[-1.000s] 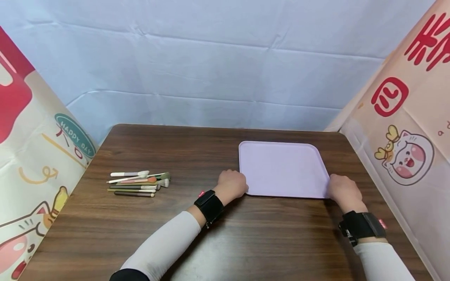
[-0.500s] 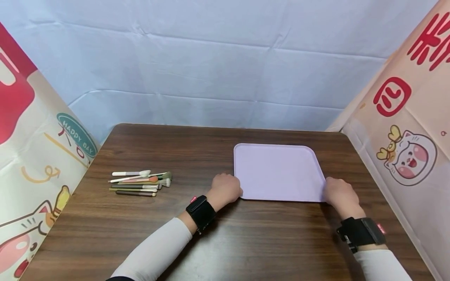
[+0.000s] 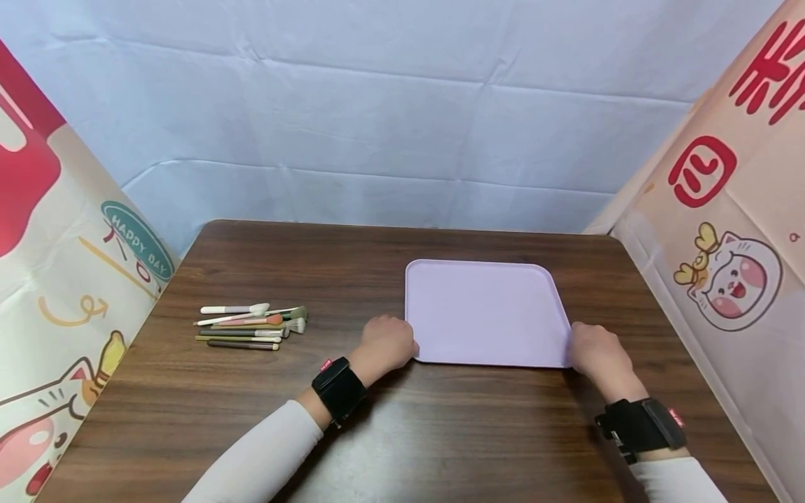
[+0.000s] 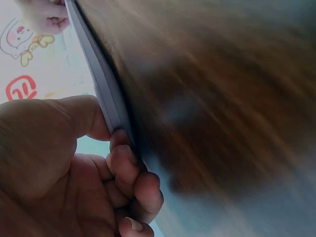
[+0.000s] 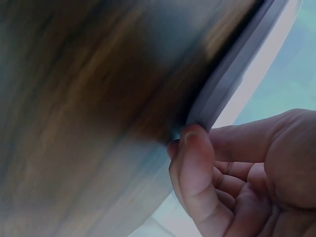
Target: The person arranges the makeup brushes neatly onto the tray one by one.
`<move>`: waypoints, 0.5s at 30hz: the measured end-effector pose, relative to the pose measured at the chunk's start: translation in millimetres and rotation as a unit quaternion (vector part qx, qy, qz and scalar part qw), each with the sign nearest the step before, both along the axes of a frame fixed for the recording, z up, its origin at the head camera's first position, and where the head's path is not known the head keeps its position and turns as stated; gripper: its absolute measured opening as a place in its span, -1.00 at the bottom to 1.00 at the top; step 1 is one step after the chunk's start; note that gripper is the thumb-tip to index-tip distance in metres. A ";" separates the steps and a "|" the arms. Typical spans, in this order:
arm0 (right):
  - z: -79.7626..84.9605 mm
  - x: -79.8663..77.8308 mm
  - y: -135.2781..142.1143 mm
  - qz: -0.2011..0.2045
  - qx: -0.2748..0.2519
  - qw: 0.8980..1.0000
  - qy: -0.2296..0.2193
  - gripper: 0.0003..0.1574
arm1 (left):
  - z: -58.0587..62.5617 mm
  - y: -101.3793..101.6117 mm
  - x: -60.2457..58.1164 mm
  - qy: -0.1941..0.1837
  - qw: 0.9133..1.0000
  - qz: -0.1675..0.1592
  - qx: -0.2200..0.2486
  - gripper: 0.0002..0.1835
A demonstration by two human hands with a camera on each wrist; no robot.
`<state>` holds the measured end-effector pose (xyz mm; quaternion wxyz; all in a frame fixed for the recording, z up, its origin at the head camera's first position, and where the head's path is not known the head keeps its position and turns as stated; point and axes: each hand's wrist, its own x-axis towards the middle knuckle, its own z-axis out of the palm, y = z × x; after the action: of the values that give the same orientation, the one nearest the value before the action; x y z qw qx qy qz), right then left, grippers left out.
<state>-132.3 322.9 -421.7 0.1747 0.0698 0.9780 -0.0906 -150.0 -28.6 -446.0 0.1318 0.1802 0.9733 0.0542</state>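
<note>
A shallow lilac tray lies on the right half of the brown wooden table in the head view. At its near left corner my left hand grips the rim, thumb above and curled fingers below, as the left wrist view shows on the tray's edge. My right hand pinches the near right corner the same way; in the right wrist view its thumb and fingers close on the rim. The tray's underside is hidden.
Several makeup brushes lie in a loose bunch on the left of the table, handles to the left. A pale blue cloth hangs behind the far table edge. Printed sheets flank the table, left and right.
Both hands have slid the tray left and slightly nearer across the table, keeping hold of its near corners. The brushes lie in the same place.
</note>
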 end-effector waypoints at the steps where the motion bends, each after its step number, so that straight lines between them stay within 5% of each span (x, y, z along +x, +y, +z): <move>1: 0.5 0.4 -2.4 -0.001 0.001 1.000 -0.003 -0.76 | 0.1 -2.2 0.8 0.000 1.000 0.000 0.001 -0.67; 15: -1.2 9.7 -27.9 0.026 -0.003 1.000 0.003 -0.80 | -3.7 -33.7 10.1 0.002 1.000 0.012 0.012 -0.66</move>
<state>-122.6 295.0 -422.9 0.1748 0.0439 0.9795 -0.0896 -139.9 -62.3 -449.7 0.1268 0.1700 0.9750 0.0666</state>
